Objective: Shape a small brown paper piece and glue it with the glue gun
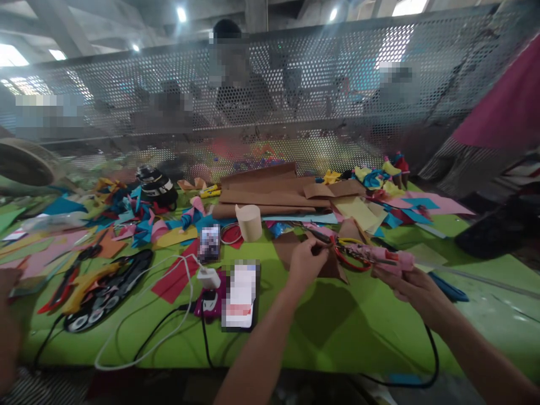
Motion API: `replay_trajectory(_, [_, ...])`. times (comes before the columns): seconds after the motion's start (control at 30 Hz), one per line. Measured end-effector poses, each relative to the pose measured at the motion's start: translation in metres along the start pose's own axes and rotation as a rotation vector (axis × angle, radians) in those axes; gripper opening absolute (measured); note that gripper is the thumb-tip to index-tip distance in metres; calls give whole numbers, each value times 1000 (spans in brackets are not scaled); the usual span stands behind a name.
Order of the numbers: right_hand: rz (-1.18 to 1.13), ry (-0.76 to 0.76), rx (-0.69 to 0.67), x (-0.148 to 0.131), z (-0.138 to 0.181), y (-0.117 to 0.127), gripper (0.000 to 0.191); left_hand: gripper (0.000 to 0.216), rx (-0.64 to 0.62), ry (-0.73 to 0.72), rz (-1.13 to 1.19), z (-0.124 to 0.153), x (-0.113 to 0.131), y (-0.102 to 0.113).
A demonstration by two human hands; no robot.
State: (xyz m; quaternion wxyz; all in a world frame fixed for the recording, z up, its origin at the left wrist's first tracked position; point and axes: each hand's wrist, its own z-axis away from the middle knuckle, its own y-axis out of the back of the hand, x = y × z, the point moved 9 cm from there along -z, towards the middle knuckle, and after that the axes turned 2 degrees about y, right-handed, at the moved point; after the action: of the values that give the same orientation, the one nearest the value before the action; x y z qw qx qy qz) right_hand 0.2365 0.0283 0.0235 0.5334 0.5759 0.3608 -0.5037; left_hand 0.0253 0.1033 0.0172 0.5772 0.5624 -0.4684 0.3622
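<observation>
Head view: glue gun (387,257), brown felt (289,247)

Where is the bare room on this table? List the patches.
Bare green table between left hand and right hand, down to the near edge. More right of the glue gun. Crowded: scraps at left and back, cables by the phone.

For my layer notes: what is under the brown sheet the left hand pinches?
The brown sheet lies on the green table cover. The left hand hides its middle, so anything beneath there cannot be seen.
</observation>
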Motion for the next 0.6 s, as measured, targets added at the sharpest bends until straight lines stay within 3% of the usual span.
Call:
replay_trajectory(0.17, [45,-21,-51,11,-7,3,37,13,-2,-3,-5,2,3,1])
replay_trajectory(0.6, [54,-22,-78,9,-5,1,40,14,0,-10,-22,3,6,2])
